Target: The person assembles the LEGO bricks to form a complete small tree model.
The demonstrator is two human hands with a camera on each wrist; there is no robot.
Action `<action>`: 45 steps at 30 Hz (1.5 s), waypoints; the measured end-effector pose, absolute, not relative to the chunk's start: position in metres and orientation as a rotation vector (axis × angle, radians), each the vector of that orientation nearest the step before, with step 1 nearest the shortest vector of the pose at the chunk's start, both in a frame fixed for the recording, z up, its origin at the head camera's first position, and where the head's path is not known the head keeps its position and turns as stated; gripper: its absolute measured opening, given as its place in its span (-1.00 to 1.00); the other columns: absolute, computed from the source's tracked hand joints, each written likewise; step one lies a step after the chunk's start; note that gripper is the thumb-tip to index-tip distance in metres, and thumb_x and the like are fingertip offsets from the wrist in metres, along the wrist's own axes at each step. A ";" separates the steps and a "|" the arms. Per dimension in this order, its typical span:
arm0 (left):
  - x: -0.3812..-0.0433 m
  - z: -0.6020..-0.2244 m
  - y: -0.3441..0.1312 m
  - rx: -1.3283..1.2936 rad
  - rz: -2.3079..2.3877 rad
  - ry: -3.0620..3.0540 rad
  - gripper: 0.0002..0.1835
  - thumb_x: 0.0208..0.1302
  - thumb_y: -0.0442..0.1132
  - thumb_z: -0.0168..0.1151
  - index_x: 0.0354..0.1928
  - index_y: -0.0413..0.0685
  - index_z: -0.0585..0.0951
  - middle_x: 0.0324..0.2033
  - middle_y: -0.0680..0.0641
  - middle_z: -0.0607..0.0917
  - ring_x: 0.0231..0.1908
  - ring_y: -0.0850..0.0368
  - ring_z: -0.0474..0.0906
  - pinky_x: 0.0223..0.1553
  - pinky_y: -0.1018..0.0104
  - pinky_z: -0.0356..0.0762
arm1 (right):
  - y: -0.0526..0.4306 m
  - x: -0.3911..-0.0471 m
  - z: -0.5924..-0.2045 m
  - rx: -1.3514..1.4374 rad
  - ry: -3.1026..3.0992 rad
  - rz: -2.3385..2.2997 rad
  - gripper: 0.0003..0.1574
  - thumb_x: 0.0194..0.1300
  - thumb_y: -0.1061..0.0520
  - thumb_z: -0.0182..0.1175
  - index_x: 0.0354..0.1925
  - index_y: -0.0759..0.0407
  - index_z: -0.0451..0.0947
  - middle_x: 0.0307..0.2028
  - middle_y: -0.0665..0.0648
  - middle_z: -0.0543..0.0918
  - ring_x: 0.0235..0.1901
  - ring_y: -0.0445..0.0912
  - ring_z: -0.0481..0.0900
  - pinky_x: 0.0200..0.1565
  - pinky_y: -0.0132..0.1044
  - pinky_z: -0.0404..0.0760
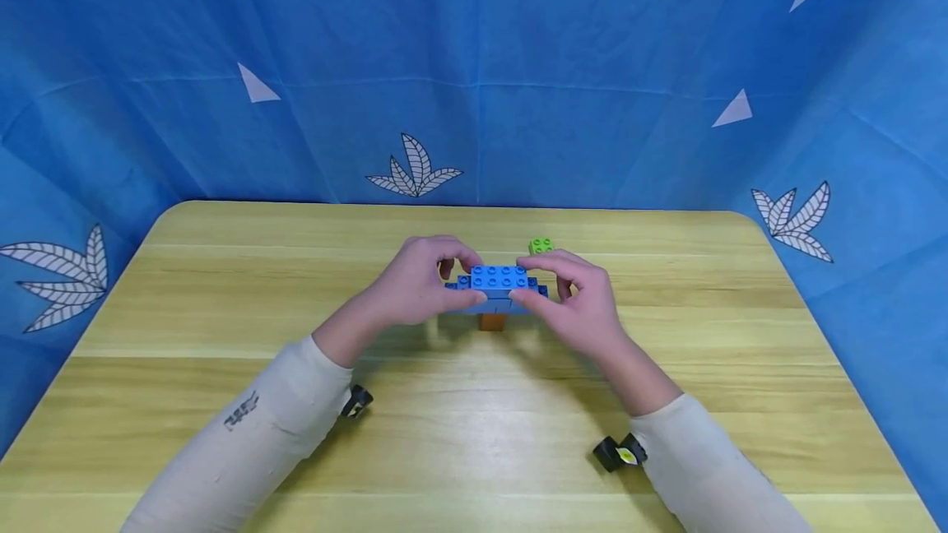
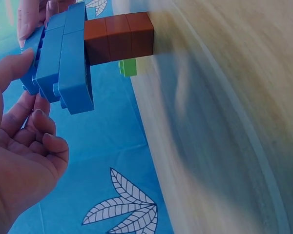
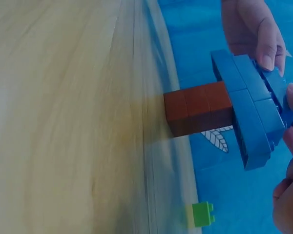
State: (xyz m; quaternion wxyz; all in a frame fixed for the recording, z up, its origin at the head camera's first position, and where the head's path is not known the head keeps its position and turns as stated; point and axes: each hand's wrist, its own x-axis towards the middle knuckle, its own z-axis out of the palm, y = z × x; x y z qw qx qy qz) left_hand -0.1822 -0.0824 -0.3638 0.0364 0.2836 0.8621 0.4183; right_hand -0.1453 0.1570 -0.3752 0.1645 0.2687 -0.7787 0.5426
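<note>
A toy-brick structure stands upright on the table: a brown brick column (image 1: 492, 322) carries wide layers of blue bricks (image 2: 51, 58) that narrow upward. On top is a blue eight-stud brick (image 1: 499, 277), with a thin gap showing beneath it in both wrist views. My left hand (image 1: 422, 286) pinches this top brick at its left end, thumb on the near side and fingers behind. At the right end my right hand (image 1: 585, 303) pinches the same brick between thumb and fingers. Some fingertips are hidden behind the brick.
A small lime-green brick (image 1: 541, 246) lies on the wooden table (image 1: 474, 451) behind the right hand. Blue patterned cloth (image 1: 474, 39) hangs behind the table's far edge. Black wrist cameras (image 1: 620, 453) are on both sleeves.
</note>
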 end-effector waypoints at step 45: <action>-0.179 -0.383 -0.078 0.692 1.362 2.773 -0.57 0.09 -0.11 0.57 0.01 0.00 0.68 -0.16 0.11 0.61 -0.16 0.08 0.41 -0.25 0.17 0.47 | 0.172 -0.172 -0.389 0.650 -2.164 1.692 -0.62 0.14 0.51 0.34 -0.02 0.49 0.63 -0.12 0.33 0.69 -0.69 -0.06 0.17 -0.61 -0.33 0.15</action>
